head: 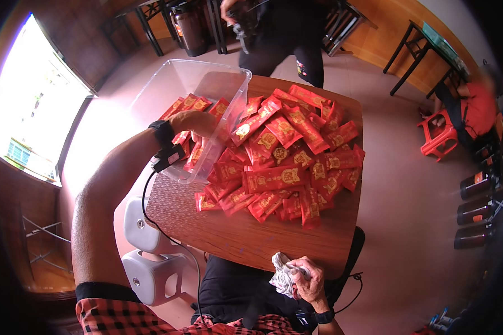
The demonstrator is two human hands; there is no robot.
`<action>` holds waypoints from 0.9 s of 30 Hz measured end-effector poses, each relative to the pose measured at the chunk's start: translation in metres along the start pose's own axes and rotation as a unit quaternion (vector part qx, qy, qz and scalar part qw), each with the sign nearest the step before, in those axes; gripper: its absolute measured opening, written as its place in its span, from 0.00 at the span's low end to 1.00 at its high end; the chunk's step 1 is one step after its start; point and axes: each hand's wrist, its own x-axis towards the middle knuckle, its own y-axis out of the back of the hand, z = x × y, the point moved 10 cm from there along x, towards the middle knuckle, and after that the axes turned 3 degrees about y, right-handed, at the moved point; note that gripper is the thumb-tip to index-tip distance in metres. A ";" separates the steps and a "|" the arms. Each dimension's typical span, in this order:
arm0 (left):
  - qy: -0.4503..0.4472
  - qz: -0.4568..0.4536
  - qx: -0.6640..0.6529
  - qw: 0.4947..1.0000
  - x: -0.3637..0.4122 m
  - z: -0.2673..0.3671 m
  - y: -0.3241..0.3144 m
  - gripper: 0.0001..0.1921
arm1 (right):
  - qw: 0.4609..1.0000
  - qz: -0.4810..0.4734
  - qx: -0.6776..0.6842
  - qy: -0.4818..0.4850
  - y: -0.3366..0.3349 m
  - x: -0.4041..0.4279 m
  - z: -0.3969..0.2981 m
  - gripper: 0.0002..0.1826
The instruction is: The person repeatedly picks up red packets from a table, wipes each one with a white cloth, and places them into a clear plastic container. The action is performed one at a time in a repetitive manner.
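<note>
My left hand [196,123] reaches into a clear plastic bin [234,94] at the table's left; its fingers are partly hidden among red packets [190,102], so whether it grips one cannot be told. Beside the bin, a heap of red sealed packets with gold print [272,178] spreads over the wooden table [251,238]. My right hand [308,278], at the near edge, is closed around a crumpled white cloth [284,278]. Dark straps circle both wrists, and a black cable hangs from a small device at the left one.
Light grey plastic stools [151,272] stand left of the table. Across it is a person in dark clothes [285,37]. Another person in red [480,106] sits far right near a red plastic stool [439,136]. Dark cylindrical containers [473,211] line the right side.
</note>
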 end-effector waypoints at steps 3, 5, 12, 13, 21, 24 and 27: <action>-0.048 0.092 0.140 0.985 0.007 0.005 0.019 0.22 | 1.000 0.001 -0.004 -0.001 0.000 -0.001 0.002 0.16; -0.133 0.156 0.126 0.971 0.004 0.009 0.027 0.19 | 1.000 0.001 -0.002 -0.001 -0.001 -0.002 0.005 0.16; -0.103 0.084 -0.002 0.991 0.030 -0.024 0.010 0.16 | 1.000 -0.004 0.000 -0.003 -0.001 0.000 0.002 0.16; -0.064 0.027 0.004 0.998 0.035 -0.035 -0.001 0.17 | 1.000 -0.006 -0.002 -0.003 -0.001 -0.001 0.002 0.16; -0.069 0.033 -0.006 0.997 -0.008 -0.002 0.011 0.31 | 1.000 -0.007 -0.006 0.019 -0.001 0.001 0.000 0.20; -0.044 0.006 -0.022 0.999 -0.016 -0.005 0.006 0.30 | 1.000 -0.004 -0.006 0.014 -0.001 0.000 0.001 0.19; -0.008 -0.051 -0.003 0.999 -0.024 -0.003 -0.002 0.27 | 1.000 0.000 -0.004 0.000 0.000 -0.001 0.002 0.18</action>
